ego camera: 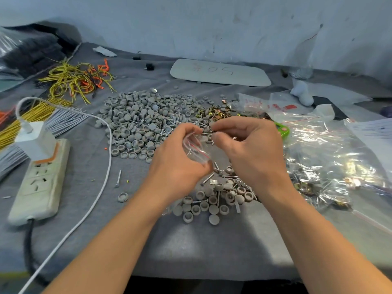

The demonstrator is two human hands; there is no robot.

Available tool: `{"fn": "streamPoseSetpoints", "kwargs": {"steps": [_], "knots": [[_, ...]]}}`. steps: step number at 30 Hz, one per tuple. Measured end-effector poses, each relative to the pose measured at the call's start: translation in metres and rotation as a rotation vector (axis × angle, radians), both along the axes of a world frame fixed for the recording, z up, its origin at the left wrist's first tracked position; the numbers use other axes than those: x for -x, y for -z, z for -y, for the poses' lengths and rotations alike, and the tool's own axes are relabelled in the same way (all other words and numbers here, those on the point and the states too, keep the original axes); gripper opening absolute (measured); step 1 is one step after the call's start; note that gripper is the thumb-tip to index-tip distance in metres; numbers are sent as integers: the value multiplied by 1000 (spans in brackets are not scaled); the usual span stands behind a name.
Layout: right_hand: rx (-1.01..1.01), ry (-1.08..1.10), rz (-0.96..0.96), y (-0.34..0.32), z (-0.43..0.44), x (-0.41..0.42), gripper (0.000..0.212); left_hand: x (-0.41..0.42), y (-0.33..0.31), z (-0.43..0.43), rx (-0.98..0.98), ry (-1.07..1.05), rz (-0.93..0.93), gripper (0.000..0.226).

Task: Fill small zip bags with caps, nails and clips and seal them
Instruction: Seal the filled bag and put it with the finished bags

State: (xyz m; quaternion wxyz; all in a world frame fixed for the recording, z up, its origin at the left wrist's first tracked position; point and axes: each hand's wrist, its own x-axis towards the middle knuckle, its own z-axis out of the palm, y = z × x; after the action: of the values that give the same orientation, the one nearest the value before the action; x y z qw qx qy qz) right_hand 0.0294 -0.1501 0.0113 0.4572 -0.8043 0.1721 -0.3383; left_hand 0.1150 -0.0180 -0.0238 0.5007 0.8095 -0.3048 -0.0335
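A worker's left grip clasps a small zip bag near its mouth above the middle of the tabletop, while the right grip pinches a few nails at the opening. The bag looks almost empty and unsealed, so this one seems to be at the filling stage. Packed bags heaped to the right suggest part of the job is done. A large mound of grey caps beyond the hands, a smaller heap near the wrists and gold clips farther back suggest plenty remains. Grey cloth covers the tabletop. A power strip with a white charger lies at left, yellow and orange wires at far left, and a pale board at the far edge, below a scuffed blue-grey wall.
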Motion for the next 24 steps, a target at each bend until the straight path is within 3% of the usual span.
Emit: {"fn": "streamPoseSetpoints", "kwargs": {"steps": [3, 7, 9, 12, 14, 18, 24], "knots": [[101, 80, -62, 1, 17, 6, 21, -8, -2, -5, 129, -25, -109, 59], [341, -41, -582, 3, 40, 19, 30, -16, -7, -9, 290, -143, -151, 58], [387, -96, -734, 8, 41, 22, 29, -19, -10, -11, 316, -199, -125, 60], [383, -94, -716, 15, 37, 21, 23, -22, -12, -13, 305, -251, -70, 59], [337, -110, -677, 18, 31, 19, 8, -22, -12, -12, 279, -257, -45, 59], [400, -194, -723, 23, 12, 14, 19, -19, -10, -13, 245, -261, -34, 59], [444, -247, -803, 19, -4, 6, 11, -17, -11, -13, 197, -252, -12, 59]]}}
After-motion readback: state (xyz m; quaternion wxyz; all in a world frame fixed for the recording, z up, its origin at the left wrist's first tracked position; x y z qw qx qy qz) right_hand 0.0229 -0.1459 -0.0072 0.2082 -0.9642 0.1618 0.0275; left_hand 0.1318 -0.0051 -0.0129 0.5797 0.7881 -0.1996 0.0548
